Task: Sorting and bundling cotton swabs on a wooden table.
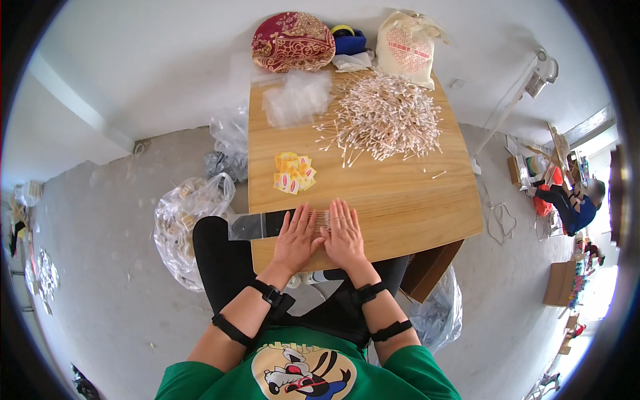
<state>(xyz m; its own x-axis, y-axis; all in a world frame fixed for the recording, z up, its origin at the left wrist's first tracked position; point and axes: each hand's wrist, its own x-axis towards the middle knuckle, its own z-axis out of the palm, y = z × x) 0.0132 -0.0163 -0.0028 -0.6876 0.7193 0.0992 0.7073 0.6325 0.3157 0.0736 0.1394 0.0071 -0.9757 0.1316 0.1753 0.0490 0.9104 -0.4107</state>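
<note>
A light wood-grained table [400, 200] fills the centre of the frame. A large loose heap of cotton swabs [390, 117] covers its upper right, with a stray swab [439, 175] lower down. Clear plastic bags [298, 100] lie at upper left, yellow-and-white cards [293, 175] below them. Along the top edge sit a red-and-gold patterned cushion [293, 41], a blue tape dispenser [350, 43] and a cream cloth bag [405, 52]. Near the bottom edge is a small row of swabs [322, 221].

Smooth wood, glossy film

Under the left hand [294, 237] and right hand [345, 231], smooth, faintly shiny wood-grain tabletop [413, 203]; between them, matt-stemmed cotton swabs [323, 219]. Farther ahead, filmy plastic bags [298, 99], a matt cloth drawstring bag [407, 50]. Left of both, a glossy, crinkled clear-plastic sack [200, 193].
</note>
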